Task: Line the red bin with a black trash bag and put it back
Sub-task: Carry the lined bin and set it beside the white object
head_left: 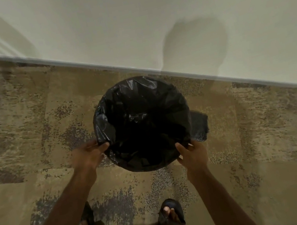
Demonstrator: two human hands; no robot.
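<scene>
both hands, left hand (89,156) and right hand (191,154), i see clamped on the crinkled glossy black trash bag (141,121) over a round rim, near the wall (128,26) edge of the mottled carpet (26,124).

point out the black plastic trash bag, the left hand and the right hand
black plastic trash bag (137,98): head view, crinkled far inner side
left hand (88,156): head view, back of hand
right hand (192,154): head view, back of hand

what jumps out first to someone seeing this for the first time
A round bin opening covered by a crinkled black trash bag fills the centre, on mottled brown carpet close to a pale wall. The left hand and right hand grip its near rim from either side. Sandalled feet show at the bottom edge; no red of the bin is visible.
</scene>
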